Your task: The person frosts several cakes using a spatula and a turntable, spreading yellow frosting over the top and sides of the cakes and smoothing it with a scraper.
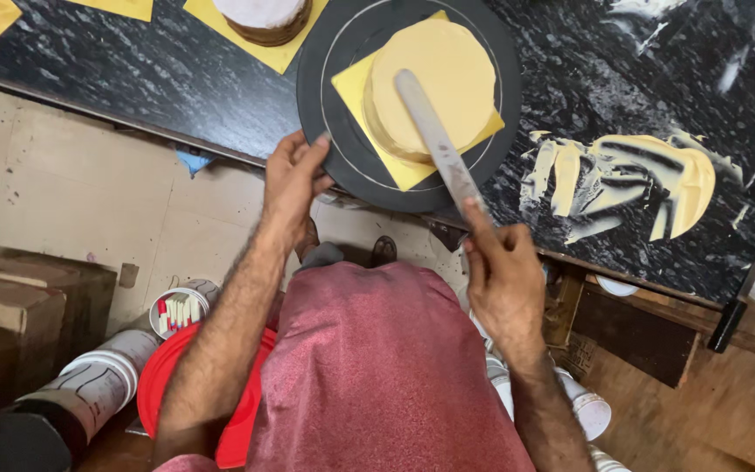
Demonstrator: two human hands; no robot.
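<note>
Two hands work at the table (pixel 176 79) edge: the right hand (pixel 504 275) grips a long metal spatula (pixel 437 140) laid across the yellow-frosted cake (pixel 434 83), while the left hand (pixel 294 179) pinches the rim of the black turntable (pixel 325 105) beneath it.

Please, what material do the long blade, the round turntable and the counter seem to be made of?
Blade: probably steel; grey, thin, dull shine, smeared with cream. Turntable: matte dark grey, perhaps painted metal or plastic; the look leaves it open. Counter: likely polished black stone, with white flecks and a glossy surface.
</note>
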